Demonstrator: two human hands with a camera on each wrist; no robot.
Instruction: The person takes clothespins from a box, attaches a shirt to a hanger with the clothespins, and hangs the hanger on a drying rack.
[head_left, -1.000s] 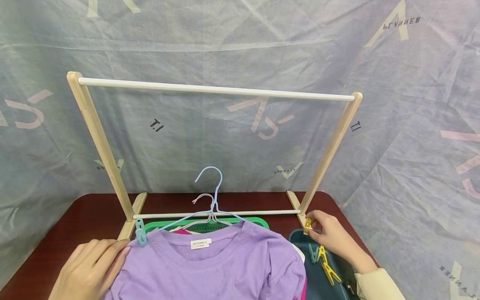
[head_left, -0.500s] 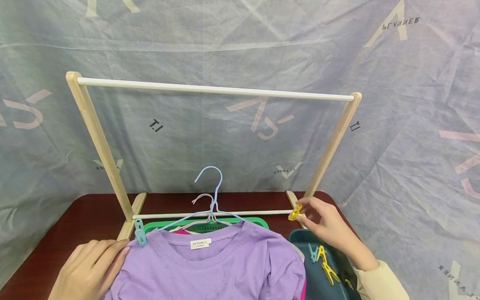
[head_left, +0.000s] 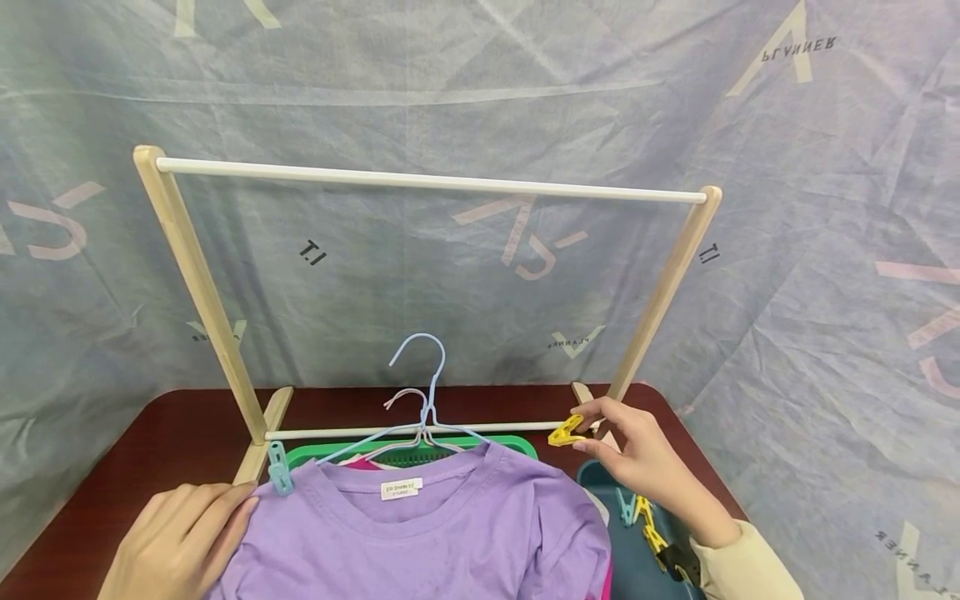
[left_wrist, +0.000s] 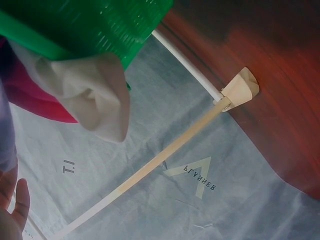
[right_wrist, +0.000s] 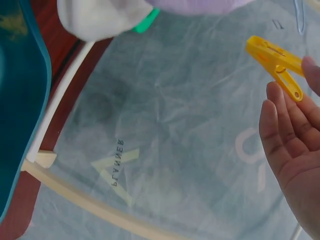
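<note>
A purple T-shirt hangs on a light blue hanger, and a teal clothespin is clipped at its left shoulder. My left hand pinches the shirt's left shoulder edge, just outside that clothespin. Between thumb and fingers of my right hand is a yellow clothespin, held above and right of the shirt's right shoulder. In the right wrist view this yellow clothespin shows its handles between the thumb and fingers. A pinkish hanger stands behind the blue one.
Behind the shirt sits a green basket with white and pink clothes. A dark teal bin on the right holds several clothespins. Across the table stands a wooden rack with a white top rail.
My right hand has moved left from over the bin, carrying the yellow clothespin toward the shirt's right shoulder. The clothespin has turned in the fingers. My left hand stays in place.
</note>
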